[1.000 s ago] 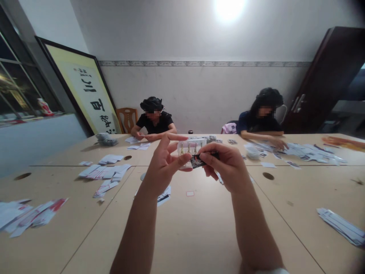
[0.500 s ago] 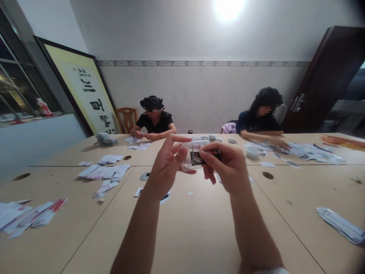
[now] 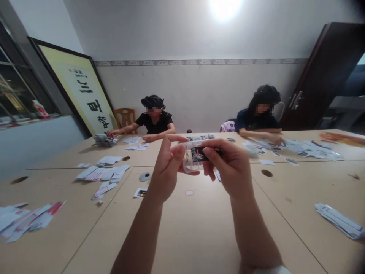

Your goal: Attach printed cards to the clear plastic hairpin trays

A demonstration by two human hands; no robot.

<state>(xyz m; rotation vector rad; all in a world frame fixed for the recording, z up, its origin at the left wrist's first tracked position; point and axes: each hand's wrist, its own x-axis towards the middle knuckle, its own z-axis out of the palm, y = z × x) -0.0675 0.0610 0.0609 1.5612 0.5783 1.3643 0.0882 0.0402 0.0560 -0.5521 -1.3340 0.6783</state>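
Held up above the table is a small clear plastic case [image 3: 189, 164], with a gold-coloured bit showing inside its left part. My left hand [image 3: 169, 167] is closed around the case's left side, thumb in front and the index finger stretched along the top. In my right hand [image 3: 226, 161] a black printed card [image 3: 197, 154] with white and red marks is pinched between thumb and fingers. The card lies against the front of the case. My right fingers hide its right part. I cannot tell whether the card is inside the case or only against it.
White paper pieces [image 3: 104, 172] lie on the left of the table [image 3: 194, 236], with another paper stack [image 3: 339, 220] at right. Across sit two people; one reaches toward a grey-white pile [image 3: 104, 140], the other's hand [image 3: 275, 139] rests among scattered papers. A round cable cover [image 3: 145, 177] is nearby.
My right hand and the card have shifted slightly right, uncovering more of the case's left part. The person across at left has stretched an arm out to the pile.
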